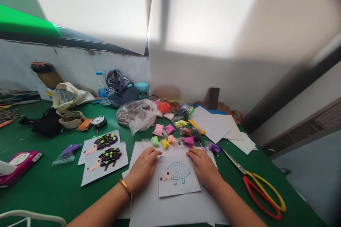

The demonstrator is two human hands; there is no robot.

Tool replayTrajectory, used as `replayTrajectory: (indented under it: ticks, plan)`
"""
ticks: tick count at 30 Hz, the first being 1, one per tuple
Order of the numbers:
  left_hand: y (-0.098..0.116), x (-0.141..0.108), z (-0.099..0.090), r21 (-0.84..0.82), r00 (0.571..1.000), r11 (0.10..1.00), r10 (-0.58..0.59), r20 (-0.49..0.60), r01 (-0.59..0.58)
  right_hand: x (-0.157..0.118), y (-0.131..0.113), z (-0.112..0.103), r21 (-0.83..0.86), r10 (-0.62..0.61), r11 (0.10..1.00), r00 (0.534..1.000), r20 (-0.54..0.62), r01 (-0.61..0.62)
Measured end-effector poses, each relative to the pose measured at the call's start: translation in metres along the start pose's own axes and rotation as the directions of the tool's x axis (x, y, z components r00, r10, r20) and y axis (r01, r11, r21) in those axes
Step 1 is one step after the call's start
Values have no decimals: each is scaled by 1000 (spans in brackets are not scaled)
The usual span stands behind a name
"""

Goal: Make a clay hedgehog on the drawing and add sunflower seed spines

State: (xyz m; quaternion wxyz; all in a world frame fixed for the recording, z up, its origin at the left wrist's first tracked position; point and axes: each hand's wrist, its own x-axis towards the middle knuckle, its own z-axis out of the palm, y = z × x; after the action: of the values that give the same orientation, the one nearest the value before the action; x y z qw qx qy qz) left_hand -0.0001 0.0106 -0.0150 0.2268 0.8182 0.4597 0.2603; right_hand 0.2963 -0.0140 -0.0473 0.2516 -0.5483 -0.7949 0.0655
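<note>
A white card with a blue hedgehog drawing (179, 173) lies on larger sheets of white paper (149, 209). Its face is filled in with peach clay. My left hand (145, 163), with a gold bangle at the wrist, rests by the card's upper left corner, and my right hand (204, 166) is at its upper right corner. Both hands lie palm down with thumbs toward the card, and neither lifts anything. Just beyond them sit small packets of coloured clay, among them a yellow packet (165, 144), a green packet (155, 140) and a purple packet (214, 148).
Scissors (245, 173) with red and yellow handles lie open at the right. To the left are two finished hedgehog cards (105, 170), a purple clay packet (68, 152) and a magenta box (22, 166). Behind stand a plastic bag (137, 113), a dark bag (122, 94) and a bottle (100, 85).
</note>
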Motion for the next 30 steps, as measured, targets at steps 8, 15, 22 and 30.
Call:
replayTrajectory:
  ticks: [8,15,22,30]
  plan:
    - [-2,13,5,94,1000,996,3,2,-3,9,10,2,-2,-5,1000,1000,0,5]
    - [-3,18,2,49,1000,999,18,-2,-18,13,17,3,30,-55,998,998,-27,56]
    - [-4,19,4,90,999,996,9,36,-12,10,14,-1,53,-54,997,998,-21,55]
    - [5,31,6,264,995,964,-62,76,39,13,6,-3,21,-4,1000,1000,-21,5]
